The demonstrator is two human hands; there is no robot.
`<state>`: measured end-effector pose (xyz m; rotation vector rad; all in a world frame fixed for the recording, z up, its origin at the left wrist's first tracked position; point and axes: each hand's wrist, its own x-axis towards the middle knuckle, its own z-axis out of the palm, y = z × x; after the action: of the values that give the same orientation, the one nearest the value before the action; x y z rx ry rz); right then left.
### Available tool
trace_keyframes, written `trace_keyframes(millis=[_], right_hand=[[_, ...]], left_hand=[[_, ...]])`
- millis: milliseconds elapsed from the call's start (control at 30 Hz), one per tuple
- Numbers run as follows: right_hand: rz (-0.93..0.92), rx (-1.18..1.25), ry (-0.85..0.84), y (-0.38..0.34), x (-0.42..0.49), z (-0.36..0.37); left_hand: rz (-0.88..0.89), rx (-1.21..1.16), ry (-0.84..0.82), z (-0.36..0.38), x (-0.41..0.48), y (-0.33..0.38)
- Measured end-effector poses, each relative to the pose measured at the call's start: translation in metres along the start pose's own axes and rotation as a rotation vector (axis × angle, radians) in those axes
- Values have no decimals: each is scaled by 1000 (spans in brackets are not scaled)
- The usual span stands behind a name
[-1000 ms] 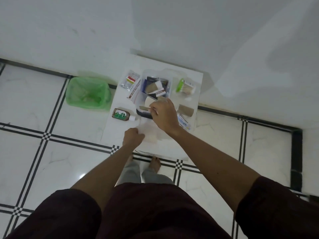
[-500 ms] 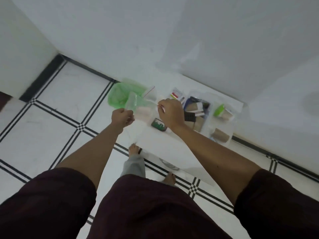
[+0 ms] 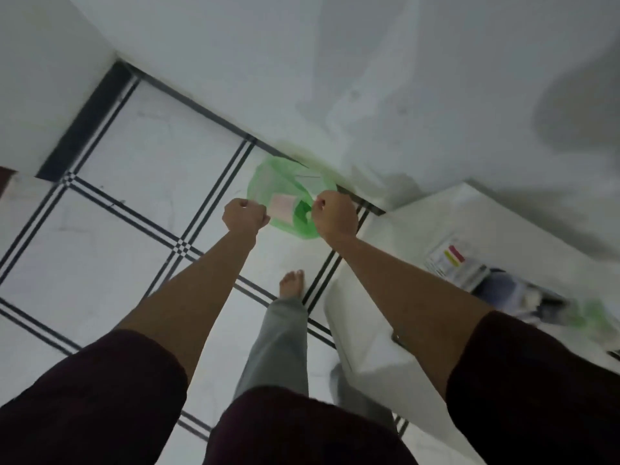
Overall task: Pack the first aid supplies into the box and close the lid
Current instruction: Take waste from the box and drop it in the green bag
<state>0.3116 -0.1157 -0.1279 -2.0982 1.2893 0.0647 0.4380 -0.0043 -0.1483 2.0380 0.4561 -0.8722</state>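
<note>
My left hand and my right hand are both closed and held out side by side over a green-lined bin on the floor. Between them stretches a clear plastic packet with something pale pink inside. The left fist grips its left edge, and the right fist seems to pinch its right edge, though blur hides the exact hold. The box with supplies is a blurred shape on the white table at the right. A labelled packet lies beside it.
The bin stands against the white wall, just left of the table's corner. The floor is white tile with black lines. My bare foot and grey trouser leg are below the hands, close to the table's edge.
My view and both hands have swung left from the table to above the green bin, carrying the clear packet. The box and supplies have slid to the right edge of the view.
</note>
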Motion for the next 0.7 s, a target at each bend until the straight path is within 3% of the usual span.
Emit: trace_keyframes(millis=[200, 300, 467, 567, 700], right_hand=[[177, 36, -35, 23, 93, 107], [206, 24, -147, 41, 121, 161], [180, 26, -359, 68, 123, 208], [158, -13, -297, 67, 100, 199], [17, -54, -84, 50, 57, 144]], left_hand=[[38, 173, -59, 55, 129, -4], [49, 285, -139, 81, 178, -26], [182, 536, -116, 100, 202, -62], [387, 600, -165, 89, 177, -65], [629, 661, -227, 63, 109, -48]])
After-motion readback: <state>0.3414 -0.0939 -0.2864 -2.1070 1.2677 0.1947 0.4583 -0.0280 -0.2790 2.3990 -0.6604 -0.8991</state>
